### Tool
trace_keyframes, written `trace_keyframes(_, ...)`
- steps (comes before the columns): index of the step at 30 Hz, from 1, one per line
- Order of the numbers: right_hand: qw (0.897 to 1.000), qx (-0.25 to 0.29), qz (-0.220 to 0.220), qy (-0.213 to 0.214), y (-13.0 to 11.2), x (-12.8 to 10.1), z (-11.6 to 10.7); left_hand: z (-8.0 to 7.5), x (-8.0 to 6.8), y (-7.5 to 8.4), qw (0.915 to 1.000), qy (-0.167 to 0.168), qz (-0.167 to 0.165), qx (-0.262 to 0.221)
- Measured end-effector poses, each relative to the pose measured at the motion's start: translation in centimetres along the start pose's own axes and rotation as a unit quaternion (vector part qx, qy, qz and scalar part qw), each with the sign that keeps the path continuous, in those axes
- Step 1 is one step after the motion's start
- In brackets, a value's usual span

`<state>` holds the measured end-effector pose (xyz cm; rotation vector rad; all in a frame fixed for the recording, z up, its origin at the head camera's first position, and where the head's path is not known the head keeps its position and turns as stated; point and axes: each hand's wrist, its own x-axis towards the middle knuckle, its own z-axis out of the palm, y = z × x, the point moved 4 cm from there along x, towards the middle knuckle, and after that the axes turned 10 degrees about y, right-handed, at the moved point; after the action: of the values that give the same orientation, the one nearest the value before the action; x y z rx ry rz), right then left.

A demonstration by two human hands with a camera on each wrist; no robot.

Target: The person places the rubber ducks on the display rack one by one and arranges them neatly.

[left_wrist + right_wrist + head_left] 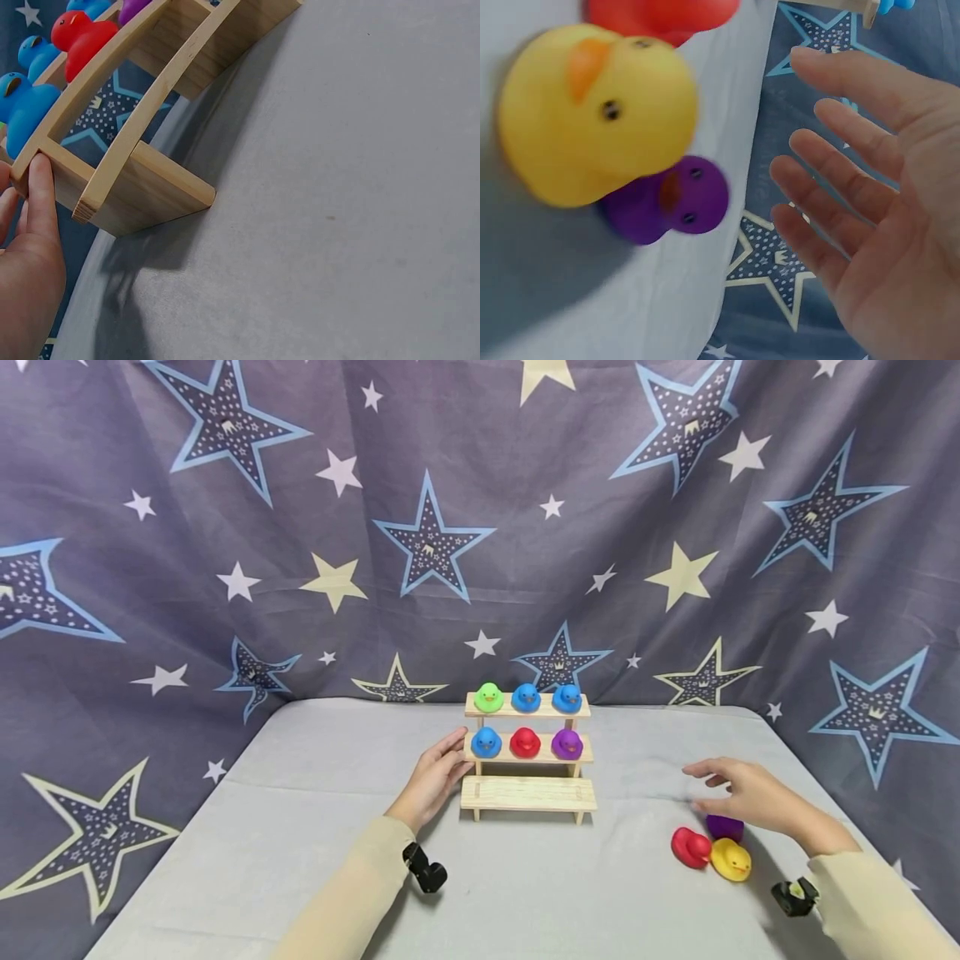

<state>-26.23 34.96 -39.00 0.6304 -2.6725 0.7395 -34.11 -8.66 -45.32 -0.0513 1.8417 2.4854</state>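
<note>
A small three-step wooden shelf (528, 793) stands on the grey table. Its top step carries a green duck (489, 697) and two blue ducks; the middle step carries a blue duck (486, 742), a red duck (525, 742) and a purple duck (567, 743). The bottom step is bare. My left hand (435, 777) rests with straight fingers against the shelf's left end (45, 169). My right hand (750, 793) hovers open, fingers spread, just above a purple duck (679, 199) that lies beside a yellow duck (731, 858) and a red duck (690, 847).
The grey table (300, 860) meets a star-patterned cloth backdrop (450, 527) behind the shelf and along both sides. Small black wrist cameras (425, 868) sit on both sleeves.
</note>
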Motion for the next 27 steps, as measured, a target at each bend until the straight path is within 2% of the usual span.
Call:
trace_keyframes(7, 0.999, 0.009, 0.038, -0.024, 1.3, -1.6, 0.7, 0.0, 0.0, 0.0, 1.0, -0.003, -0.001, 0.001)
trace_keyframes(18, 0.998, -0.031, 0.052, 0.002, 3.1, -3.3, 1.6, 0.0, 0.0, 0.0, 1.0, 0.0, 0.0, 0.001)
trace_keyframes(27, 0.994, -0.028, 0.109, -0.008, 3.7, -3.8, 2.2, 0.0, 0.0, 0.1, 1.0, 0.0, -0.002, -0.002)
